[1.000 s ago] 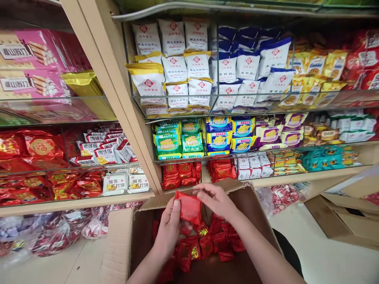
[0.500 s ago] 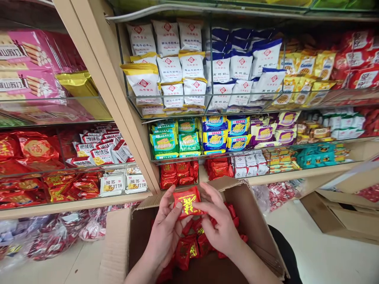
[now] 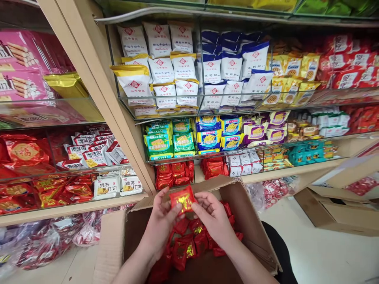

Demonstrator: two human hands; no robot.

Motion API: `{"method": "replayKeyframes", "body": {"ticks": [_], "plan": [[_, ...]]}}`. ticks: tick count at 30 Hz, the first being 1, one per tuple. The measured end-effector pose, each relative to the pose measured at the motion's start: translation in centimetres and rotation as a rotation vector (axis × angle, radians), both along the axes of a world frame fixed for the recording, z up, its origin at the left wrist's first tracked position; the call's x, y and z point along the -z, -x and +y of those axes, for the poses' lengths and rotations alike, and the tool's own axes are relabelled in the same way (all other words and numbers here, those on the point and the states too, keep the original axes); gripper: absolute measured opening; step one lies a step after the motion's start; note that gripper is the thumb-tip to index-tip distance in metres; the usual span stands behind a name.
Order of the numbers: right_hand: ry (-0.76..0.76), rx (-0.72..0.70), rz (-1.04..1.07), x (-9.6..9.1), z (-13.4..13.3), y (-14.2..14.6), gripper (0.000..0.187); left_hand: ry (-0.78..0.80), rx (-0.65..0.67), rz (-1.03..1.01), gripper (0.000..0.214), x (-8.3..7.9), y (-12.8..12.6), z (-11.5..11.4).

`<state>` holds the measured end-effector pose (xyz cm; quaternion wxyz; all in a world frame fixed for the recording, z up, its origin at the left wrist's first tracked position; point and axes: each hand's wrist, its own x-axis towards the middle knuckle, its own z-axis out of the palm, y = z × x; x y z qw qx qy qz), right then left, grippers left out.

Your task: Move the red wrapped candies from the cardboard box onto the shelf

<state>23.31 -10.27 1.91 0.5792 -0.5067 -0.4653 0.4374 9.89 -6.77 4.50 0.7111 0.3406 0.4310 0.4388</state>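
Note:
Both hands hold one small red packet (image 3: 182, 198) with gold print above an open cardboard box (image 3: 254, 232). My left hand (image 3: 160, 225) pinches its left edge with thumb and fingers. My right hand (image 3: 213, 218) pinches its right edge. Several more red packets (image 3: 189, 244) lie loose in the bottom of the box. Just beyond the box, the lowest shelf compartment holds stacked red packets (image 3: 173, 173) of the same kind.
Wooden shelving (image 3: 97, 90) with glass-fronted bins of white, green, blue, yellow and red snack bags fills the view. Clear bags of red sweets (image 3: 47, 244) lie on the floor at left. Another flat cardboard box (image 3: 331, 205) sits at right.
The red packet was turned over from its plain side to its gold-printed side, and both hands lifted it slightly toward the shelf. The view shifted a little right.

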Motion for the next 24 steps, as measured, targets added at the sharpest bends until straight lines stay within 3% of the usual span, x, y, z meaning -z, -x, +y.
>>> {"method": "replayKeyframes", "body": {"ticks": [4,6,11,18,24], "plan": [[-0.203,0.172,-0.445,-0.3,1.9,-1.7,0.009,0.253,-0.133,-0.155,0.017,-0.3,-1.3,4.4],[-0.260,0.197,-0.636,-0.2,3.4,-2.7,0.008,0.368,-0.162,-0.173,0.011,0.2,-2.3,7.1],[-0.164,0.139,-0.890,0.7,5.6,-3.8,0.007,0.473,-0.152,-0.125,0.013,2.5,-4.9,12.1],[-0.210,0.127,-1.024,1.6,5.0,-3.8,0.009,0.408,-0.048,-0.033,0.013,3.8,-6.6,13.7],[-0.219,0.172,-1.064,1.9,5.2,-3.6,0.012,0.236,0.145,0.304,0.008,4.5,-7.3,13.5]]}}
